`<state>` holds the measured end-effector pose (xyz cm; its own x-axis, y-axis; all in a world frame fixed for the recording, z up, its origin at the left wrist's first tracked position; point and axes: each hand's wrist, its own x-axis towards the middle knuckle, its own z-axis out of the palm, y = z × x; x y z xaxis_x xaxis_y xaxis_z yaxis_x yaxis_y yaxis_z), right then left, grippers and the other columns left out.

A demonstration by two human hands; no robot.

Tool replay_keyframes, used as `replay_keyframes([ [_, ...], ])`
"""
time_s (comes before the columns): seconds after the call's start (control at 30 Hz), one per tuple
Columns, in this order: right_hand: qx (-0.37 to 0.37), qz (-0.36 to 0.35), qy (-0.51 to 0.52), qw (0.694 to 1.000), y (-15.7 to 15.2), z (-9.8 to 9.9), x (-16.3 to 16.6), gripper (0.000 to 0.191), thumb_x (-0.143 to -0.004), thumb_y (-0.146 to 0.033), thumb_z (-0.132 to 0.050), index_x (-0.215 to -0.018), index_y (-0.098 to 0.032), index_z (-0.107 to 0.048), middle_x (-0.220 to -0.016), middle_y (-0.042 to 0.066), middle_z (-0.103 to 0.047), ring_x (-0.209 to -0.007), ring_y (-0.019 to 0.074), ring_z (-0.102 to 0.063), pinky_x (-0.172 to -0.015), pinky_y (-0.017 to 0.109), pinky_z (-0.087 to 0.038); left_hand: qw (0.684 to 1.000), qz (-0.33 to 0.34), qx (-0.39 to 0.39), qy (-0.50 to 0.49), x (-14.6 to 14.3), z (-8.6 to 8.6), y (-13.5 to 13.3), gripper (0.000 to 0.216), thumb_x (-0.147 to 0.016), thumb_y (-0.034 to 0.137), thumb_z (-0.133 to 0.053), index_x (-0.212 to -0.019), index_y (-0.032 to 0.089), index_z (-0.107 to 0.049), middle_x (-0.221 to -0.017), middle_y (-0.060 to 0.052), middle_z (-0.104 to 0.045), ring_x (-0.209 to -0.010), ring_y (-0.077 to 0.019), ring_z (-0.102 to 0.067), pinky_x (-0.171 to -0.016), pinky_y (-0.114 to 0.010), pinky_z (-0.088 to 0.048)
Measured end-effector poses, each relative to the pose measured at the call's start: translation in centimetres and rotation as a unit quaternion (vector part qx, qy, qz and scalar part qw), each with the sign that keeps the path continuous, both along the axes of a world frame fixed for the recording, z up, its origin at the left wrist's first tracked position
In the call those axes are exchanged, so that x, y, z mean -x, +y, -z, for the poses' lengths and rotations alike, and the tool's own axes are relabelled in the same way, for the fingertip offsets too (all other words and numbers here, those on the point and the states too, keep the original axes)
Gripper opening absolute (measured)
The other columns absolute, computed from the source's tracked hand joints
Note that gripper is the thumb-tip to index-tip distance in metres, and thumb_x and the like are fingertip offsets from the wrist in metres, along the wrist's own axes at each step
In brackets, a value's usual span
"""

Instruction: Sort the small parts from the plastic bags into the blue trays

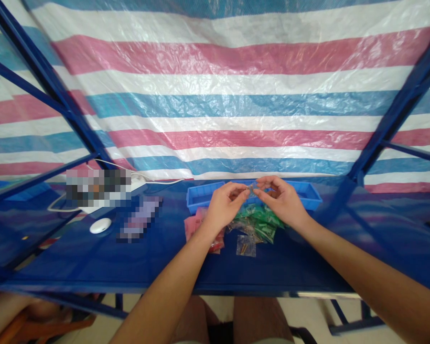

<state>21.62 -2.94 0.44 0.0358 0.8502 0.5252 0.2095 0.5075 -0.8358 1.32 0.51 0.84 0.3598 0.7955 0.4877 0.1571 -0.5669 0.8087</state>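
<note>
My left hand (226, 204) and my right hand (281, 200) meet over the blue table, each with thumb and fingers pinched. Between the fingertips is a small clear plastic bag (252, 189); its contents are too small to make out. Just below my hands lies a pile of green plastic bags (267, 220). Pink-red bags (191, 228) stick out from under my left forearm. Closer to me, a clear bag with brass-coloured screws (245, 246) lies flat. Shallow blue plastic bins (201, 197) stand behind my hands, partly hidden by them.
To the left are a white round case (100, 225), a pixelated flat object (140, 220) and a white power strip (111, 198) with cables. A striped plastic sheet (236, 105) hangs behind, between blue metal posts (390, 114). Another person's arm (7, 310) shows at lower left.
</note>
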Motion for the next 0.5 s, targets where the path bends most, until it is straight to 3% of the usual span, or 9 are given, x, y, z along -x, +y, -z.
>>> replay_keyframes([
  [0.2,0.038,-0.055,0.023,0.998,0.47,0.47,-0.23,0.038,-0.085,-0.045,-0.083,-0.114,-0.024,-0.070,-0.109,0.008,-0.075,-0.102,0.0241,-0.071,-0.084,0.037,-0.060,1.000,0.027,-0.001,0.007,0.00,-0.10,-0.20,0.027,-0.097,0.039,-0.069,-0.114,0.020,-0.076,-0.109,-0.009,-0.079,-0.097,-0.0225,-0.075,-0.086,-0.033,-0.061],
  [0.37,0.072,-0.109,0.051,0.990,0.73,0.68,-0.17,0.031,-0.085,-0.040,-0.082,-0.110,-0.024,-0.071,-0.098,0.006,-0.077,-0.084,0.0204,-0.071,-0.070,0.032,-0.058,0.999,0.049,0.023,-0.002,-0.13,0.00,-0.15,0.025,-0.097,0.033,-0.068,-0.117,0.018,-0.073,-0.107,-0.009,-0.079,-0.097,-0.0210,-0.076,-0.088,-0.032,-0.061],
  [0.5,0.058,-0.100,0.042,0.992,0.91,0.97,-0.24,0.028,-0.085,-0.037,-0.082,-0.108,-0.024,-0.072,-0.098,0.004,-0.076,-0.089,0.0205,-0.071,-0.080,0.034,-0.058,0.999,0.032,-0.005,0.012,-0.24,-0.20,-0.34,0.023,-0.093,0.024,-0.070,-0.115,0.018,-0.071,-0.107,-0.007,-0.079,-0.098,-0.0195,-0.075,-0.087,-0.030,-0.059],
])
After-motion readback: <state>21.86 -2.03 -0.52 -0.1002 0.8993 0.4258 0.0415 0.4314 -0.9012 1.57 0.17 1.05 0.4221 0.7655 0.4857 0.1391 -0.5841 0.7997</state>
